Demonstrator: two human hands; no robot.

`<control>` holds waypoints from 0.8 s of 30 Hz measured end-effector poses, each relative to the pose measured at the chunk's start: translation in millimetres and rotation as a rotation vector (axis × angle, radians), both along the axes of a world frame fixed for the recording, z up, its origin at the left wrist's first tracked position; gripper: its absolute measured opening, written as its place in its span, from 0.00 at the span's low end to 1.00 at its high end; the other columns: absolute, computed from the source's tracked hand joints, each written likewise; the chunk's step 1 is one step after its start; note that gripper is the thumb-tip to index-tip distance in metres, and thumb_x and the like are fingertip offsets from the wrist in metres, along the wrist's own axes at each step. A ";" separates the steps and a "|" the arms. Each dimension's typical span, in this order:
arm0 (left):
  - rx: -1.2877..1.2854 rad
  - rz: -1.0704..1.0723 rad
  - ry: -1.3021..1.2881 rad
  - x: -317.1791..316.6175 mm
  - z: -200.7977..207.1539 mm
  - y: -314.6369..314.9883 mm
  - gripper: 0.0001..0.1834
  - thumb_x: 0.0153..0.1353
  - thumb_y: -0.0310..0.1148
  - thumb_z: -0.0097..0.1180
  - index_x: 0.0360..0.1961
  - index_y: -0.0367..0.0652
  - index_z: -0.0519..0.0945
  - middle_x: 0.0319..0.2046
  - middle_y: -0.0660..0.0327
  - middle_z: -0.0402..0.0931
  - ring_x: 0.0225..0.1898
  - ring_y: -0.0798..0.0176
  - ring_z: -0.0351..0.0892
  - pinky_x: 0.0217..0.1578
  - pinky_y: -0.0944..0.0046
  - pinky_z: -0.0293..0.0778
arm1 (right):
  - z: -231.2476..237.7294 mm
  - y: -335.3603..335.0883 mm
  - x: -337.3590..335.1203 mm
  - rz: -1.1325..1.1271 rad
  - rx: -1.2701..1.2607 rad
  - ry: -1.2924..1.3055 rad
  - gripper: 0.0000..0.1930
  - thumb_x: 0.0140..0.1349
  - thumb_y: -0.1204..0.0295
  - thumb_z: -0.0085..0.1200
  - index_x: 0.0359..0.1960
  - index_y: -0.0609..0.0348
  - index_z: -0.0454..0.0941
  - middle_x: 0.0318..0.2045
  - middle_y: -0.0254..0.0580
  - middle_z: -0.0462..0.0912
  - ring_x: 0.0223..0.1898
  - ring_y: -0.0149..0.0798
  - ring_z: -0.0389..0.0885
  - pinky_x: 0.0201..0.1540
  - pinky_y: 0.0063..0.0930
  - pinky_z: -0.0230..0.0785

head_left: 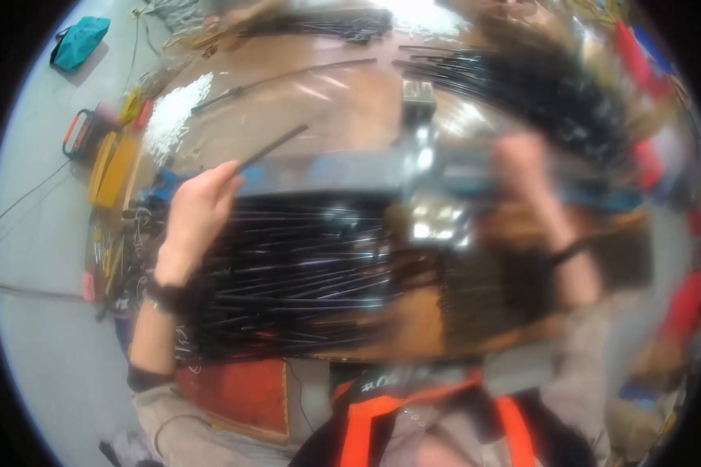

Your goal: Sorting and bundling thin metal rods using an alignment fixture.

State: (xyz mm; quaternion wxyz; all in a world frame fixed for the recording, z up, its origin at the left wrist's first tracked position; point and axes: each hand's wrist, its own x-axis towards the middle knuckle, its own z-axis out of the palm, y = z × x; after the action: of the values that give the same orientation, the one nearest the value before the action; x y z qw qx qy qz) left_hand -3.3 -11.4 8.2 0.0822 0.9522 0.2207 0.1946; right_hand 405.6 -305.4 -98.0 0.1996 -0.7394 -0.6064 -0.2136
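My left hand (199,206) is raised over the left side of the workbench and pinches a thin black rod (276,144) that points up and to the right. Below it lies a wide heap of black rods (288,272) on the brown bench top (343,101). My right hand (526,183) is blurred by motion at the right, close to a blue and metal device (424,167) standing on the bench; whether it grips anything I cannot tell. A dark band sits on each wrist.
More black rods (553,86) pile up at the back right. A patch of small white pieces (175,113) lies at the bench's left end. Orange and yellow tools (105,152) sit left of the bench, a teal bag (78,39) on the floor, a red box (237,393) below.
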 end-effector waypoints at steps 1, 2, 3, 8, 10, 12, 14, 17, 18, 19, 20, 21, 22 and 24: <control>-0.021 -0.016 0.056 7.7 -4.3 1.7 0.14 0.62 0.28 0.58 0.48 0.36 0.80 0.40 0.44 0.81 0.41 0.45 0.82 0.43 0.57 0.77 | -1.4 -28.4 18.0 -0.134 -0.032 -0.130 0.05 0.56 0.79 0.54 0.33 0.54 0.79 0.27 0.40 0.80 0.34 0.45 0.79 0.47 0.40 0.64; -0.025 -0.098 0.071 20.8 -12.1 -2.2 0.13 0.61 0.28 0.58 0.47 0.38 0.81 0.38 0.46 0.82 0.40 0.45 0.82 0.41 0.56 0.78 | 12.5 -53.0 23.9 -0.169 -0.066 -0.121 0.05 0.56 0.79 0.55 0.33 0.56 0.79 0.29 0.43 0.81 0.35 0.47 0.79 0.45 0.40 0.65; -0.031 -0.177 0.087 43.1 -25.9 -7.6 0.12 0.60 0.28 0.59 0.46 0.40 0.82 0.37 0.47 0.82 0.39 0.45 0.82 0.40 0.55 0.78 | 19.7 -71.8 31.8 -0.117 0.031 -0.049 0.04 0.55 0.79 0.56 0.32 0.58 0.79 0.30 0.44 0.81 0.36 0.48 0.79 0.41 0.40 0.68; -0.030 -0.446 -0.018 154.5 -63.3 -39.3 0.09 0.65 0.40 0.53 0.35 0.47 0.79 0.29 0.54 0.79 0.33 0.46 0.80 0.32 0.49 0.75 | -4.9 -146.5 90.7 -0.251 0.089 -0.096 0.04 0.58 0.77 0.56 0.35 0.61 0.79 0.32 0.49 0.80 0.37 0.52 0.78 0.42 0.41 0.69; -0.046 -0.390 0.063 161.7 -65.3 -40.2 0.10 0.65 0.41 0.52 0.34 0.47 0.78 0.28 0.54 0.79 0.33 0.45 0.80 0.32 0.49 0.75 | -11.8 -145.8 96.3 -0.261 0.069 -0.083 0.05 0.59 0.77 0.56 0.36 0.61 0.79 0.33 0.50 0.80 0.38 0.53 0.78 0.42 0.41 0.69; -0.046 -0.356 0.082 160.3 -65.9 -42.4 0.12 0.66 0.41 0.52 0.31 0.45 0.77 0.27 0.54 0.79 0.33 0.45 0.80 0.32 0.48 0.75 | -14.2 -143.4 96.4 -0.294 0.062 -0.091 0.05 0.60 0.76 0.55 0.38 0.61 0.79 0.34 0.50 0.80 0.39 0.53 0.78 0.44 0.41 0.68; -0.043 -0.326 0.096 159.9 -68.1 -46.6 0.13 0.66 0.41 0.52 0.30 0.44 0.76 0.27 0.54 0.79 0.33 0.45 0.80 0.32 0.48 0.75 | -21.3 -140.9 96.1 -0.299 0.063 -0.089 0.06 0.61 0.76 0.55 0.38 0.61 0.79 0.34 0.51 0.80 0.39 0.53 0.78 0.44 0.41 0.68; -0.109 -0.370 -0.063 166.8 -78.5 -51.7 0.14 0.65 0.41 0.54 0.28 0.43 0.75 0.26 0.54 0.78 0.31 0.46 0.79 0.30 0.50 0.75 | -27.1 -143.4 97.4 -0.292 0.127 -0.134 0.06 0.62 0.76 0.54 0.40 0.61 0.78 0.35 0.50 0.80 0.40 0.53 0.77 0.45 0.41 0.67; -0.105 -0.370 -0.066 165.4 -80.8 -50.2 0.14 0.65 0.41 0.54 0.28 0.43 0.75 0.26 0.54 0.78 0.31 0.46 0.79 0.30 0.50 0.75 | -27.3 -142.7 98.5 -0.291 0.132 -0.137 0.06 0.62 0.76 0.54 0.40 0.61 0.78 0.35 0.50 0.80 0.40 0.53 0.77 0.45 0.41 0.67; -0.042 -0.372 -0.114 163.3 -82.7 -48.3 0.13 0.64 0.41 0.54 0.27 0.44 0.75 0.26 0.55 0.78 0.30 0.47 0.79 0.30 0.51 0.75 | -26.6 -142.5 98.8 -0.305 0.111 -0.100 0.06 0.63 0.76 0.53 0.40 0.61 0.79 0.36 0.50 0.80 0.41 0.52 0.77 0.46 0.41 0.67; 0.006 -0.379 -0.160 163.6 -86.6 -47.1 0.13 0.64 0.41 0.55 0.27 0.44 0.75 0.25 0.55 0.77 0.30 0.48 0.79 0.29 0.52 0.75 | -25.5 -144.5 97.7 -0.325 0.077 -0.060 0.06 0.63 0.76 0.53 0.40 0.61 0.79 0.37 0.50 0.81 0.42 0.52 0.77 0.47 0.41 0.67; 0.054 -0.388 -0.207 164.7 -90.2 -45.5 0.13 0.63 0.40 0.56 0.26 0.44 0.75 0.25 0.56 0.77 0.29 0.49 0.79 0.29 0.53 0.75 | -23.9 -147.3 96.2 -0.347 0.042 -0.021 0.06 0.64 0.76 0.53 0.40 0.62 0.79 0.38 0.50 0.81 0.43 0.52 0.77 0.49 0.41 0.67; 0.051 -0.401 -0.212 165.2 -90.5 -46.1 0.13 0.63 0.40 0.56 0.26 0.44 0.75 0.25 0.56 0.77 0.29 0.49 0.79 0.29 0.53 0.75 | -23.5 -151.2 94.1 -0.360 0.040 -0.025 0.06 0.64 0.76 0.53 0.40 0.62 0.79 0.38 0.50 0.81 0.43 0.52 0.77 0.49 0.41 0.67; 0.093 -0.384 -0.174 165.2 -91.1 -45.9 0.13 0.63 0.40 0.57 0.25 0.45 0.75 0.24 0.57 0.76 0.29 0.50 0.79 0.28 0.54 0.75 | -26.5 -155.1 89.3 -0.340 0.041 -0.034 0.09 0.64 0.76 0.53 0.45 0.61 0.79 0.45 0.48 0.82 0.51 0.50 0.77 0.55 0.41 0.66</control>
State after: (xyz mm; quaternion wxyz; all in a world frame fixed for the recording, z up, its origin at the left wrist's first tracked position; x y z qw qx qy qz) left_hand 161.9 -57.3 -82.9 0.0925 0.9592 0.0179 0.2665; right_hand 495.0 -460.5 -124.5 0.1653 -0.8233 -0.4714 -0.2693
